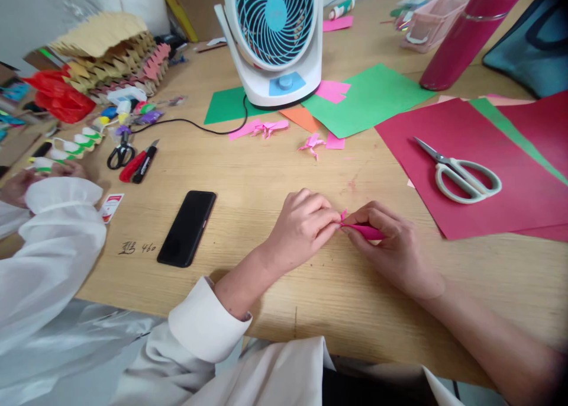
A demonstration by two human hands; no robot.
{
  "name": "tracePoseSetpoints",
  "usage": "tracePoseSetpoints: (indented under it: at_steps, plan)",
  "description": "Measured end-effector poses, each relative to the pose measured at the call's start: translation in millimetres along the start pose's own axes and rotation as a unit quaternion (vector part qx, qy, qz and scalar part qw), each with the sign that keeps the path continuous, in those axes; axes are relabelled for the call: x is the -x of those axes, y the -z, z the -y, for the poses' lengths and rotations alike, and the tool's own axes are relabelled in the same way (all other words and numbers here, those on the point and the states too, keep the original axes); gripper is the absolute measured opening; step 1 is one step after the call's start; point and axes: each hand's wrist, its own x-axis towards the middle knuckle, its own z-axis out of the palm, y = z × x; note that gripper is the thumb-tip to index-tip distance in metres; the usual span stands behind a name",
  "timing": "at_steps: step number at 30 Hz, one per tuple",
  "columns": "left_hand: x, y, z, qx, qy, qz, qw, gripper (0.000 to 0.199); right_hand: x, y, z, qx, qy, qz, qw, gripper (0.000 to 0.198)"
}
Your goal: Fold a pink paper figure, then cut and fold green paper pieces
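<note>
Between my two hands, over the front of the wooden table, is a folded strip of pink paper (366,232). My left hand (307,221) pinches its narrow end, where a small pink tip sticks up past the fingers. The wider part lies in the grip of my right hand (394,249), thumb and fingers closed on it. Further back lie small pink cut-paper pieces (313,144) with thin curled strips. White-handled scissors (464,178) rest on dark red paper (417,205) to the right of my hands.
A white fan (284,86) stands at the back beside green paper (368,98). A magenta bottle (465,39) and a pink basket (432,24) are back right. Left are a black phone (187,228), a box cutter (144,163), black-handled scissors (121,154) and a co-worker's sleeve (53,264).
</note>
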Motion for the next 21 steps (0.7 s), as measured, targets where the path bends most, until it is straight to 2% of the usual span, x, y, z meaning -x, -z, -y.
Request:
tracePoseSetpoints:
  at_steps: [9, 14, 16, 18, 21]
  plan:
    - [-1.9, 2.6, -1.1, -0.041, -0.019, 0.052, 0.998, 0.014, 2.3, 1.7, -0.4, 0.006, 0.013, 0.019, 1.0, 0.01]
    - [-2.8, 3.4, 0.1, 0.019, 0.01, 0.089, 0.996, 0.009, 1.3, 1.7, 1.0, -0.032, 0.007, 0.036, 0.999, 0.01]
    - [-3.3, 2.6, 2.3, 0.082, 0.027, 0.075, 0.993, 0.009, 0.1, 1.6, 0.4, -0.058, -0.02, 0.031, 0.998, 0.008]
    - [-3.5, 0.7, 4.0, 0.168, 0.048, 0.037, 0.984, 0.009, -0.9, 1.4, -1.7, -0.109, -0.079, 0.017, 0.991, 0.007]
    - [-2.6, -4.7, 2.4, 0.257, 0.113, -0.031, 0.959, 0.007, -1.8, -0.6, -6.7, -0.243, -0.181, -0.004, 0.953, 0.015]
